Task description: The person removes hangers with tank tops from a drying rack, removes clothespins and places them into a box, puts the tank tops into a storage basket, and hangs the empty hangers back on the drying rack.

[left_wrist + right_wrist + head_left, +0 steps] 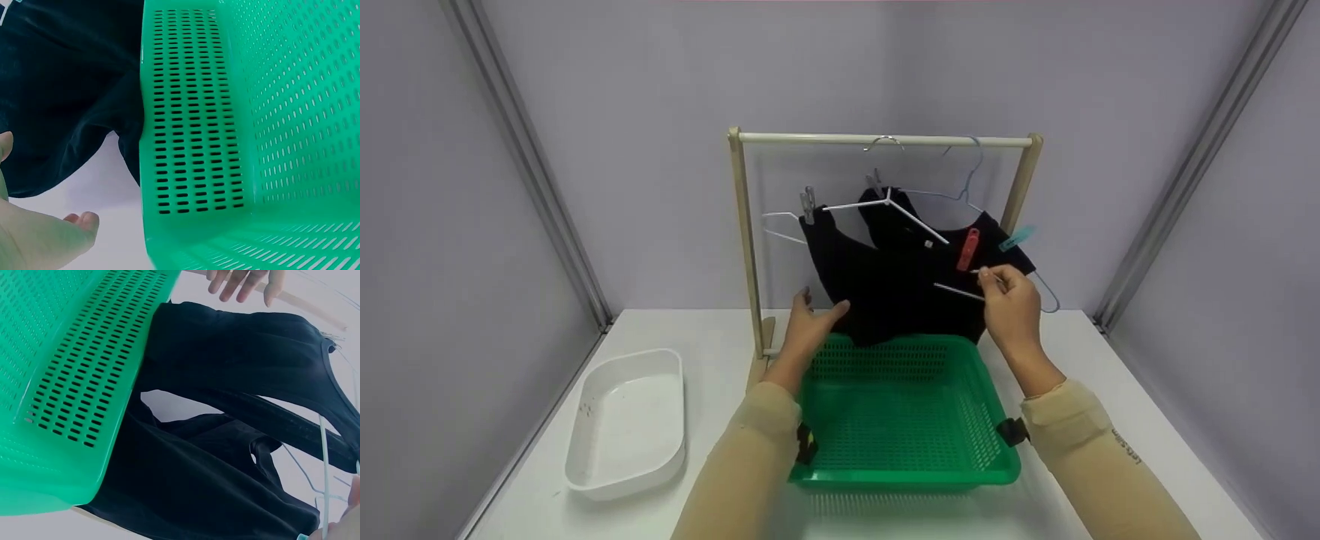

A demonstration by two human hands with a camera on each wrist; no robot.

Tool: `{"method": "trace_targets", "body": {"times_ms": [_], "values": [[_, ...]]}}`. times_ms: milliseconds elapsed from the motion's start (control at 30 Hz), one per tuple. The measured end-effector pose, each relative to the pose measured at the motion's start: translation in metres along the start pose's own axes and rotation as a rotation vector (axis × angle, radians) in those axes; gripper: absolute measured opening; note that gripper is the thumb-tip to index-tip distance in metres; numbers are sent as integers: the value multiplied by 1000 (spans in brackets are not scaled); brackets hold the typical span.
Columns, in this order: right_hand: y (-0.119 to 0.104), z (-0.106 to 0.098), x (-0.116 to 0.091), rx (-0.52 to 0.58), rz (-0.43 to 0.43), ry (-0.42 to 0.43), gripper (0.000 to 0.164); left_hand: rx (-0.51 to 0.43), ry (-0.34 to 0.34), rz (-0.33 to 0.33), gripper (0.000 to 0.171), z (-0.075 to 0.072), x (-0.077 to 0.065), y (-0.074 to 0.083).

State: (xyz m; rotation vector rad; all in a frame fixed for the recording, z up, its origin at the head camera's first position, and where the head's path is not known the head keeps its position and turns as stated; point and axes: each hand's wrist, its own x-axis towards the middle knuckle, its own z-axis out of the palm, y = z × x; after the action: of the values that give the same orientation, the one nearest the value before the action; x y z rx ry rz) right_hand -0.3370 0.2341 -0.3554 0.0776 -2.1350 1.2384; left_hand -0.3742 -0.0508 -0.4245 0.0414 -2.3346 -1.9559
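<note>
My right hand (pixel 1014 307) pinches the right end of a white clothes hanger (pixel 919 220) between thumb and fingers. That hanger's hook is at the rail; its left end passes through the shoulder of a black garment (pixel 859 281), where a grey clothespin (pixel 808 204) sits. Close to the garment's lower left side, my left hand (pixel 808 330) has its fingers spread and holds nothing. Behind, more black clothing (pixel 997 231) hangs on a blue hanger (pixel 966 184), with a teal clothespin (pixel 1017 238) at its shoulder. A red clothespin (pixel 969 250) is just above my right fingertips.
A wooden rack (pixel 742 217) with a white rail (pixel 810 138) carries the hangers. In front stands a green perforated basket (pixel 907 477), its back rim against the hanging cloth. To the left lies a white tray (pixel 679 405) on the white table (pixel 712 337). Grey walls surround it.
</note>
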Motion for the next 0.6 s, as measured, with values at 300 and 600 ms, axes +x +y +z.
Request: {"method": "trace_targets", "body": {"times_ms": [300,600], "values": [[-2,1,-9,21,-26,-23,27,-155,-59,-24,99,-4,0,-4],[-2,2,-13,71,-67,-41,25,-219,-151,-38,85,-2,-1,-13]]}}
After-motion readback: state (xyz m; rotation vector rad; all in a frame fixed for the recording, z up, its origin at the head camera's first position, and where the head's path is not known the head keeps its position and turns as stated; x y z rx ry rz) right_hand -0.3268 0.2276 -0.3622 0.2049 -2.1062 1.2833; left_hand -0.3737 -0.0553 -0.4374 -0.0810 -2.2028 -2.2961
